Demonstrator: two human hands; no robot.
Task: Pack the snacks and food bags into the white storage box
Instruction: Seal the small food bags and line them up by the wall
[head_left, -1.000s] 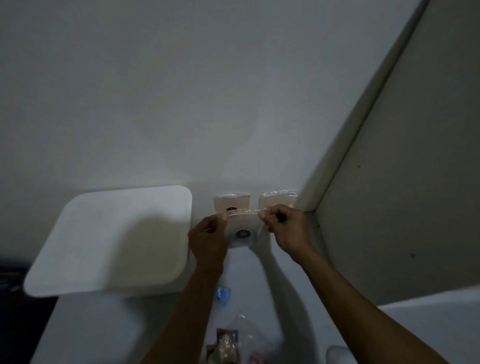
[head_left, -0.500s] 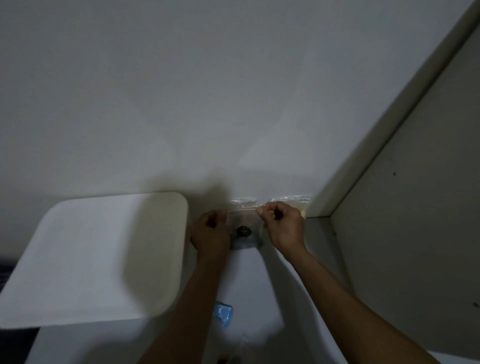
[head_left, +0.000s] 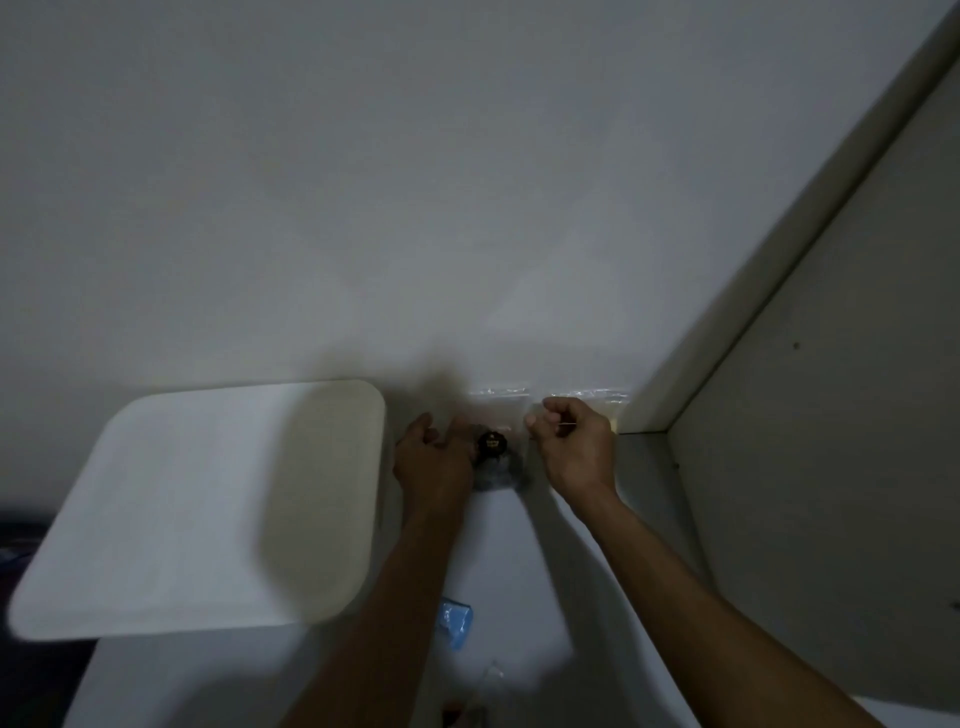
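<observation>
Hands meet just right of the white storage box, against the wall. The left hand and the right hand each pinch an edge of a clear food bag with a dark round label. Two more clear bags lean on the wall behind. A blue packet lies nearer, right of the box.

Left hand: forearm extended forward, fingers loosely curled; grip cannot be determined.
Right hand: level with the left, apart from it; fingers curled, thumb and forefinger pinched together.
</observation>
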